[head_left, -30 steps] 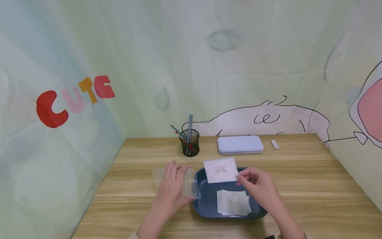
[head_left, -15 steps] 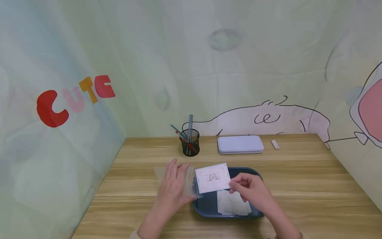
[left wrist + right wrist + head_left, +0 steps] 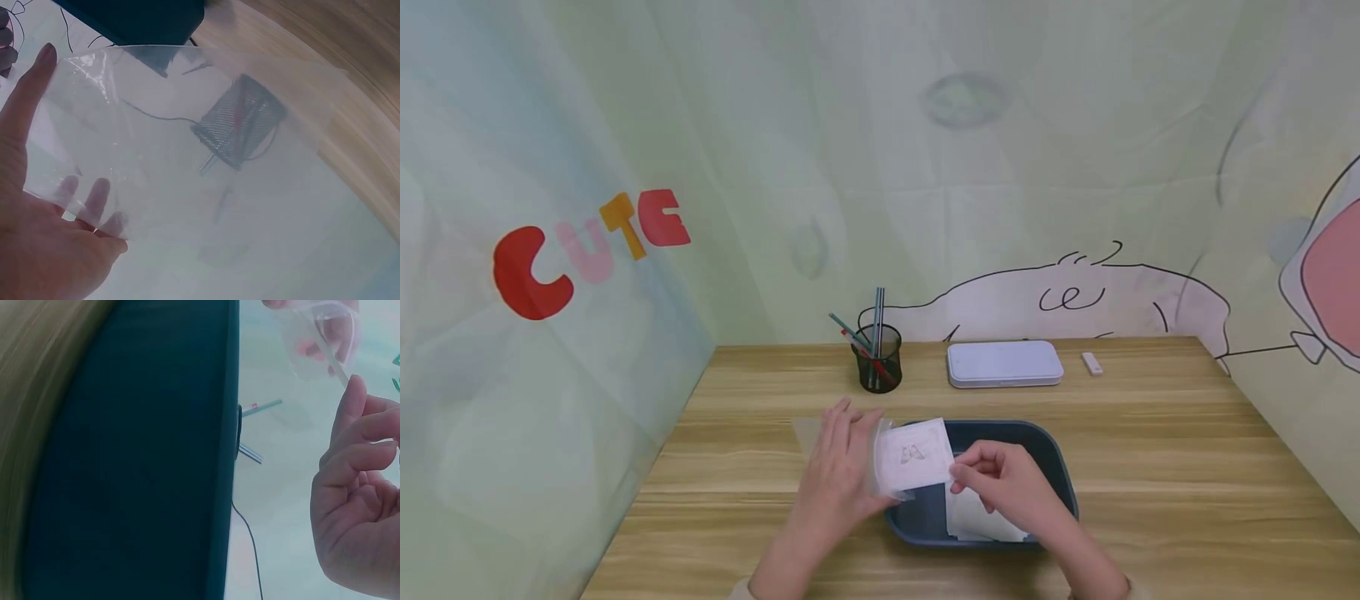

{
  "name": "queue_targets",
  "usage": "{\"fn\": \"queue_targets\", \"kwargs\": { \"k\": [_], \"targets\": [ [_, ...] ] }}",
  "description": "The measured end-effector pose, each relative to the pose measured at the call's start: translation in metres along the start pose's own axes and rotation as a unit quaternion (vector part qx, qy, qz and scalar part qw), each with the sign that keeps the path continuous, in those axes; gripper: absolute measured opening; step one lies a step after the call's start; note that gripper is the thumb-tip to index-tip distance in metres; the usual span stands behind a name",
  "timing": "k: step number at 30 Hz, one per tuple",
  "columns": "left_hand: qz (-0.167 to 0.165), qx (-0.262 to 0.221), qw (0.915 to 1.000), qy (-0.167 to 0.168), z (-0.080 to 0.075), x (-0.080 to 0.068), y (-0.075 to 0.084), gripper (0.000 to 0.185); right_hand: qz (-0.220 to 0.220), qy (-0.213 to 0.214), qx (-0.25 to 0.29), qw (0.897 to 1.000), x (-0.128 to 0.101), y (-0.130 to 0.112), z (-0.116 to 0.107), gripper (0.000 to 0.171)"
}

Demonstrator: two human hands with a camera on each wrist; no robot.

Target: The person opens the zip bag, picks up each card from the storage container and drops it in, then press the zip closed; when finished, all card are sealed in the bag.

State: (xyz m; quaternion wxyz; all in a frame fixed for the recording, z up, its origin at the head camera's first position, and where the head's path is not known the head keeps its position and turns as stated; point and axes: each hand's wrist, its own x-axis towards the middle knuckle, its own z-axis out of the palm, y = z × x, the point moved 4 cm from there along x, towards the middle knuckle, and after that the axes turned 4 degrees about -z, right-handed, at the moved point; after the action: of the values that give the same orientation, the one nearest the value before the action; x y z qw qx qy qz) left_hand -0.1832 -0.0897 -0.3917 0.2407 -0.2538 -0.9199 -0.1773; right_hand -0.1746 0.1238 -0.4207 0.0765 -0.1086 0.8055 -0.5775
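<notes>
My left hand grips clear plastic sleeve, fingers curled behind it, thumb along its edge, mouth facing right. My right hand pinches white printed card by its right edge; card's left edge meets sleeve mouth, above left rim of dark blue tray. More white cards lie in tray, on counter. Behind: mesh pencil cup, white case, small white eraser.
</notes>
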Motion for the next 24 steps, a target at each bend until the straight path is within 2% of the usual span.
{"fn": "queue_targets", "kwargs": {
  "k": [9,14,18,24],
  "targets": [
    [0.004,-0.01,0.9999,-0.004,0.001,0.001,0.005,0.107,-0.03,-0.022,0.027,0.999,0.002,-0.026,0.019,0.014],
    [0.007,-0.005,0.9999,-0.008,0.002,0.001,0.008,0.106,-0.059,-0.025,0.012,0.998,0.011,-0.012,0.031,0.016],
    [0.008,-0.002,1.0,-0.004,0.002,0.002,0.01,0.104,-0.081,-0.017,-0.017,0.996,0.015,-0.013,0.036,0.014],
    [0.009,-0.005,0.9999,-0.003,0.002,0.002,0.012,0.1,-0.085,-0.017,-0.047,0.995,0.018,-0.016,0.044,0.01]
  ]
}}
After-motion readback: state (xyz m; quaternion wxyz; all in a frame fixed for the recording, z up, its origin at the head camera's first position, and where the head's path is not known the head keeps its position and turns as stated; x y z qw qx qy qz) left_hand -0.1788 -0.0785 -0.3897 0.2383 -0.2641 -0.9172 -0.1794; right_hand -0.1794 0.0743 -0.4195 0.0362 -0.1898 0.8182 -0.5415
